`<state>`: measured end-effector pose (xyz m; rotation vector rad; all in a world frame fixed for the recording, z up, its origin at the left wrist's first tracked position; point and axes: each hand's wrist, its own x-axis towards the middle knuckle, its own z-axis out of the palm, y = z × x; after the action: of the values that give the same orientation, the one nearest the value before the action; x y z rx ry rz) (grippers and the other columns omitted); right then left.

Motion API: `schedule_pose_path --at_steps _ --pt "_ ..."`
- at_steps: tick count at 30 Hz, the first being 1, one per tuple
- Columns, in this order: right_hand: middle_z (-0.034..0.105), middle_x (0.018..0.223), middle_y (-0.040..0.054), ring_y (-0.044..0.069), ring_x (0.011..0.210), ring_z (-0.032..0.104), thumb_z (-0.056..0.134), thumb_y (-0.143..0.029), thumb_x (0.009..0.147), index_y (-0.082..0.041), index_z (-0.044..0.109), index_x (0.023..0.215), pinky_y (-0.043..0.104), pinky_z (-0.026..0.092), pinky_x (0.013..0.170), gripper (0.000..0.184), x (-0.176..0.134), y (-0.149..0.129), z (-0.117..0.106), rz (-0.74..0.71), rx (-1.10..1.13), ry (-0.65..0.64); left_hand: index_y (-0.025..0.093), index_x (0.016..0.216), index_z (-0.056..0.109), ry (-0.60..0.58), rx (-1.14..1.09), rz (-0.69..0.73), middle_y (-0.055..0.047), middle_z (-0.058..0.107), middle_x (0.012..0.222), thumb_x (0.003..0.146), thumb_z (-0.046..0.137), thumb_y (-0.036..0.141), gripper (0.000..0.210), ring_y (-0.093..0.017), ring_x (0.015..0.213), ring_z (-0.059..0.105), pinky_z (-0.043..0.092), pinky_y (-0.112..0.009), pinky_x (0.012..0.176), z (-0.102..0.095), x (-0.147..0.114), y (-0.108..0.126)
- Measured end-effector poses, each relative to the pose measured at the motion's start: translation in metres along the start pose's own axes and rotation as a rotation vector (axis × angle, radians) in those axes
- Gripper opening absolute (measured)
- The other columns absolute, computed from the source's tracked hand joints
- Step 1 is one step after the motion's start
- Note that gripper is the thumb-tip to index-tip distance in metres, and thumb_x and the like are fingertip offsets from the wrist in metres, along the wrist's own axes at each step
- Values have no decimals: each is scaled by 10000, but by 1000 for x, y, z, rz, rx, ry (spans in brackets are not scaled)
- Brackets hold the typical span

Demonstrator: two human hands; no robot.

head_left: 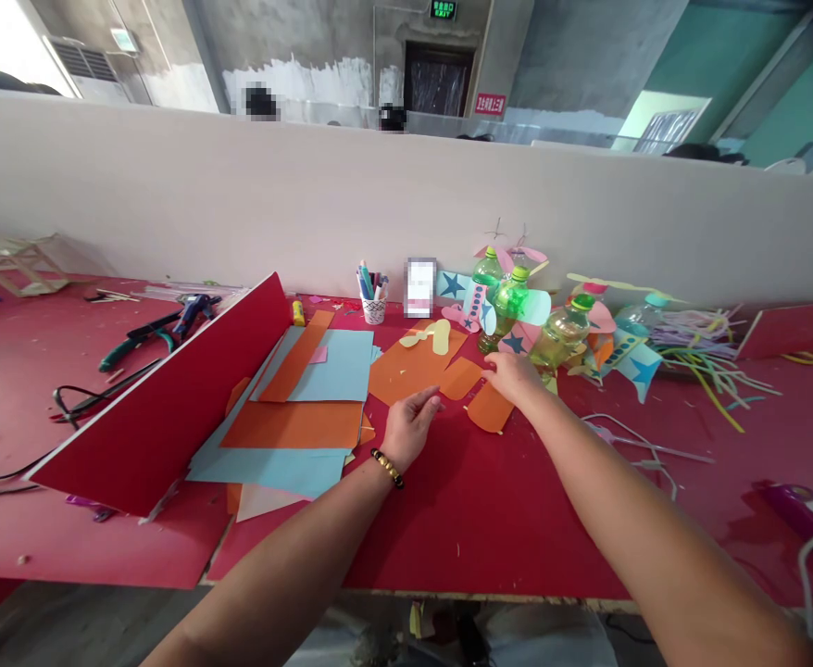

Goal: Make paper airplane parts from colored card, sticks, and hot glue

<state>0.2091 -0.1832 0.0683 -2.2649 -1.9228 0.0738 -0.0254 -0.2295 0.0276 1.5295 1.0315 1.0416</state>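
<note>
My left hand (pixel 410 428), with a beaded bracelet on its wrist, hovers low over the red table just in front of a large orange paper sheet (pixel 399 366). Its fingers are stretched out and nothing shows in them. My right hand (pixel 508 374) is at the edge of a small orange paper piece (pixel 460 379), fingertips drawn together; whether they pinch it I cannot make out. Below that hand lies a rounded orange cutout (pixel 490 409). Pale yellow paper shapes (pixel 440 337) rest on the large sheet.
Blue paper sheets (pixel 341 366) are stacked at left beside an upright red board (pixel 191 398). Behind stand a pen cup (pixel 374 304) and a phone (pixel 420 287). Decorated bottles (pixel 565 329) crowd the right, near pipe cleaners (pixel 698 347). Pliers (pixel 139 341) and a glue gun (pixel 194 313) lie far left.
</note>
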Motion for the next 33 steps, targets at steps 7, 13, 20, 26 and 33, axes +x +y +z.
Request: schedule_pose_path --at_steps 7,13,20,26,33 --pt "668 1073 183 283 988 619 708 -247 715 -120 674 1054 332 453 794 363 45 -40 14 95 -74 -199 146 1180 632 3 61 26 -52 714 825 868 480 472 476 -151 700 605 468 -243 683 0 0 -3" --pt "675 1003 211 293 938 642 731 -175 670 -84 676 1029 350 473 764 375 58 -48 23 198 -56 -263 141 1169 636 10 80 26 -52 716 830 874 466 474 477 -153 685 606 459 -243 655 0 0 -1" --pt "672 1008 149 279 970 610 690 -112 639 -149 665 889 326 448 773 254 35 -55 9 39 108 -108 147 1146 649 45 37 47 -57 714 826 862 495 452 444 -160 717 622 469 -246 683 -1 1 -4" --pt "691 835 9 182 732 647 684 -348 687 -217 576 903 283 491 645 275 -32 -42 -22 -77 465 -53 163 1211 602 249 -52 125 -74 649 964 834 564 440 469 -136 789 578 457 -230 722 -6 1 1" --pt "705 804 14 211 736 677 739 -370 632 -207 545 860 346 530 695 341 -126 -34 10 76 1278 -232 193 1347 468 -303 30 118 -22 646 821 738 673 380 670 -126 706 565 455 -238 680 -3 -8 11"
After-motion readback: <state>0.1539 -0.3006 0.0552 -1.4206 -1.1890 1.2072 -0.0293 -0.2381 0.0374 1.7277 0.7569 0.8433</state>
